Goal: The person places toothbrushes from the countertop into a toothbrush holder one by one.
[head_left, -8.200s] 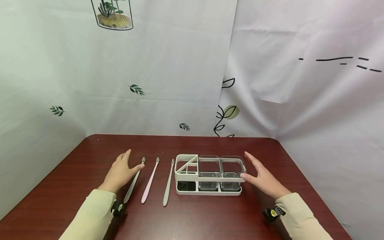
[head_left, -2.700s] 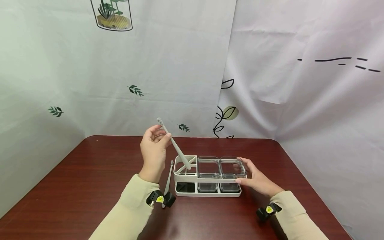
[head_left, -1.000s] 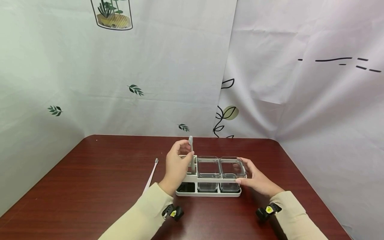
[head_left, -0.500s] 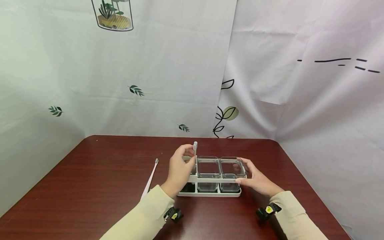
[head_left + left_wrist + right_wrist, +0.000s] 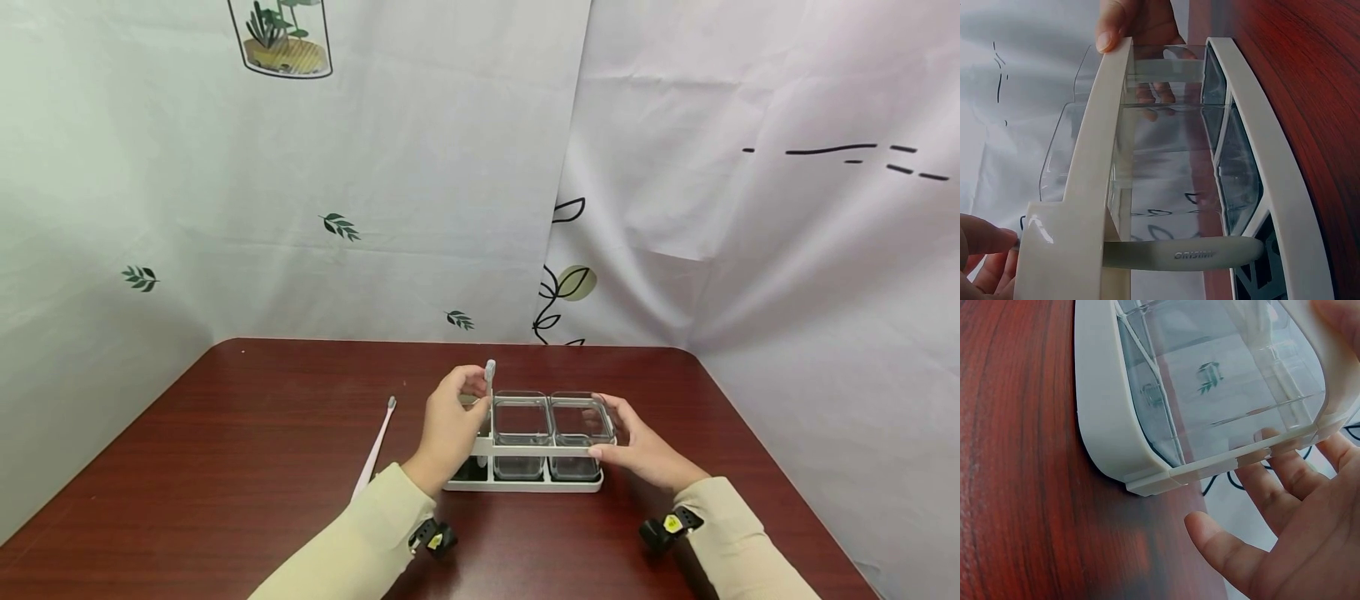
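The dark red, wood-grain table (image 5: 187, 500) carries everything. Right of its middle, parallel to its far edge, stands the two-tier, off-white plastic holder (image 5: 547, 451), with two clear, square cups (image 5: 522, 421) in its right part. The right hand (image 5: 643, 448) grips the holder at its right end, the thumb on the front rail. The left hand (image 5: 448, 427) pinches the grey-green toothbrush (image 5: 1182, 254) near its head. Compared with one second ago, this toothbrush has gone down, and its lower end now shows in the lower opening, seemingly at the base; I judge its insertion almost complete. Its exact compartment I cannot tell. Left of the holder, the pale pink toothbrush (image 5: 373, 450) lies slanting, its head towards the far edge.
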`<state>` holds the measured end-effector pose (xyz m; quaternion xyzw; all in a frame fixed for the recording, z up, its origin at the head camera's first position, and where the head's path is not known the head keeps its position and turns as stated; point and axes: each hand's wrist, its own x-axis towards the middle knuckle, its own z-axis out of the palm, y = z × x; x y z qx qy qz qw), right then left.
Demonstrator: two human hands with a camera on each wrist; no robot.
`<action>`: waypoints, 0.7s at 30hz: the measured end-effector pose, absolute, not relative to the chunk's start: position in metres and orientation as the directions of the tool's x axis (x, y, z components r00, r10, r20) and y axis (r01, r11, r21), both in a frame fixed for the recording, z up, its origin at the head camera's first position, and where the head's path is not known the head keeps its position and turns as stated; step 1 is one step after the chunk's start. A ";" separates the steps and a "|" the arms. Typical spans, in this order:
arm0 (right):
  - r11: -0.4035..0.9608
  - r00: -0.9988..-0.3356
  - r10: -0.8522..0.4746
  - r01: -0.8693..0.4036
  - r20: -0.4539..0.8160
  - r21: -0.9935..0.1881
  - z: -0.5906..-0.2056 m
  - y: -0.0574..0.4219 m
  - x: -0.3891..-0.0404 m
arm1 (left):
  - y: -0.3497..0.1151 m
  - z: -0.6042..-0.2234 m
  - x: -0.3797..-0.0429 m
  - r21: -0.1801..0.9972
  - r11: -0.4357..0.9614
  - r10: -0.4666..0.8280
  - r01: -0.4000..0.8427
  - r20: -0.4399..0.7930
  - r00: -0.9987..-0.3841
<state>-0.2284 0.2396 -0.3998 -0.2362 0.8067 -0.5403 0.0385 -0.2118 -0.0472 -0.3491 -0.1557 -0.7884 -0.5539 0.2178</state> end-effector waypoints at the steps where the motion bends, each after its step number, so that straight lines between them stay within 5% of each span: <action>1: 0.304 -0.886 -0.422 -0.338 0.192 -0.891 -0.400 0.240 -0.228 | -0.047 -0.349 -0.212 0.804 0.343 0.007 0.486 0.515 -0.857; 21: 0.299 -0.885 -0.423 -0.339 0.194 -0.892 -0.400 0.239 -0.228 | -0.047 -0.346 -0.213 0.798 0.410 0.022 0.442 0.476 -0.879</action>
